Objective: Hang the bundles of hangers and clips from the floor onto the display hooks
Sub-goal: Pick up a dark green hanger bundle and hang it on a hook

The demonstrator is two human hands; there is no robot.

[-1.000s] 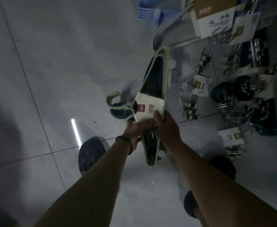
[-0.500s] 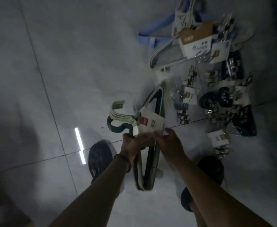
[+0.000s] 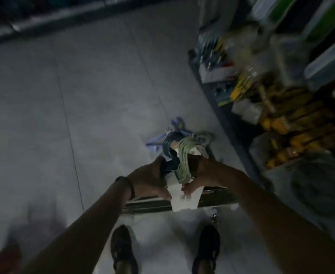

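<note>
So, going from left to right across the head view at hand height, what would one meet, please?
Left hand → dark blue hanger hooks → pale green hanger hooks → right hand → blurred shelf of yellow goods.

Both arms outstretched, left hand (image 3: 149, 179) and right hand (image 3: 201, 176) seemingly clenched.

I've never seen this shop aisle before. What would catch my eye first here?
First, the hanger bundle at centre, gripped on its two sides by the left hand and right hand, pale green and dark teal hooks pointing up above a white label. Then the blurred shelves on the right, stacked with yellow goods. More hangers lie on the floor behind.
</note>
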